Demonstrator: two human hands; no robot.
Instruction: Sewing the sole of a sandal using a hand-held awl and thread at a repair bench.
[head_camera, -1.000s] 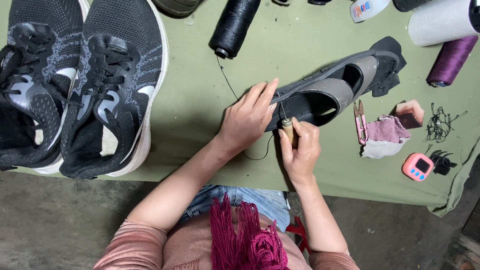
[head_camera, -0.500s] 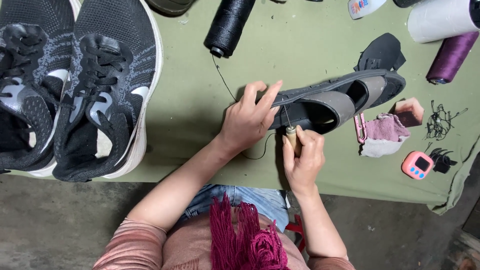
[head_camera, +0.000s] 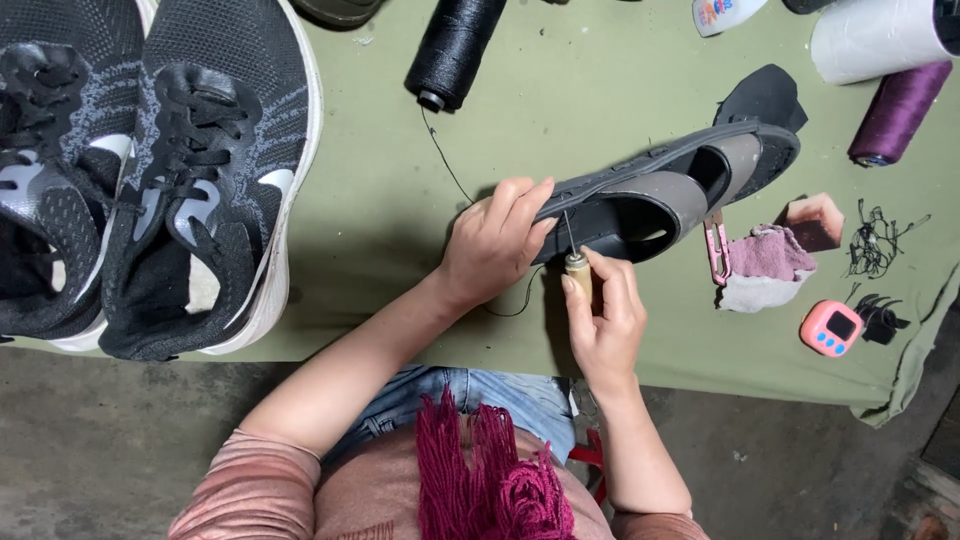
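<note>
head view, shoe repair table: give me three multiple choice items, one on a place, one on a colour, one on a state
1. Where is the black thread spool?
A. at the table's far side, above the left hand
B. on the floor
C. inside the sandal

2. What colour is the small timer?
A. green
B. pink
C. white

3. What is the left hand doing?
A. lying flat on the table
B. lifting a sneaker
C. gripping the grey sandal

Key: 1 A, it lies on the green table beyond the hand. 2 B, its case is pink. 3 C, its fingers wrap the sandal's end while the right hand holds the wooden-handled awl to it.
</note>
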